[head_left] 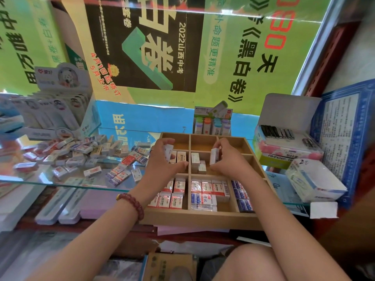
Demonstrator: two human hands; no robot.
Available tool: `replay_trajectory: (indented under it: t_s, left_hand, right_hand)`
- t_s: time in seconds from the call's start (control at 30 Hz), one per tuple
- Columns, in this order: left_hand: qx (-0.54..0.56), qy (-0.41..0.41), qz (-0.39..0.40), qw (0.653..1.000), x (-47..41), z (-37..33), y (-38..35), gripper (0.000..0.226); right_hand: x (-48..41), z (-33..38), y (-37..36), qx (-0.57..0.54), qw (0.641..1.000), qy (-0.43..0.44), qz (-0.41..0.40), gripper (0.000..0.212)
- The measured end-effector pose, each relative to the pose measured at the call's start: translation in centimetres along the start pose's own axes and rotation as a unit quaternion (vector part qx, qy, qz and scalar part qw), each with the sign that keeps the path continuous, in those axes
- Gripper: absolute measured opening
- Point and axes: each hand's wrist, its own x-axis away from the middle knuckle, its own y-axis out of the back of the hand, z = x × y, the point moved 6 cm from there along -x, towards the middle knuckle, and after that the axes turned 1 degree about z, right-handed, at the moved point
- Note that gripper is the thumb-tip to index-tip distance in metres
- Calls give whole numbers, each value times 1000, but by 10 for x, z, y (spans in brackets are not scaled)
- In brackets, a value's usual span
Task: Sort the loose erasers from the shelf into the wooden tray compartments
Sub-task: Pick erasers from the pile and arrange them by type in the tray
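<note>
A single wide-angle camera sits on the person's head, facing forward and steeply down onto the glass shelf (pixel 60 182). It is close. Both forearms enter from 6 o'clock, and the left hand (pixel 162 162) and right hand (pixel 229 162), each gripping an eraser (pixel 168 152), fill the centre over the wooden tray (pixel 203 219). The loose erasers (pixel 81 155) lie at 9 o'clock, stacked boxes (pixel 290 147) at 3 o'clock and posters (pixel 142 47) at 12 o'clock. Straight edges bow toward the frame's rim.
</note>
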Motion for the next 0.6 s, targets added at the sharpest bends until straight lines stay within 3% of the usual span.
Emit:
replay_trajectory:
  t_s: [0.4, 0.6]
  left_hand:
    - [-12, 21, 19, 1000, 0, 2, -2, 61]
    - [-18, 14, 60, 998, 0, 4, -9, 68]
  right_hand:
    - [-5, 1, -14, 13, 1000, 7, 18, 47]
    - [1, 11, -4, -17, 999, 43, 10, 60]
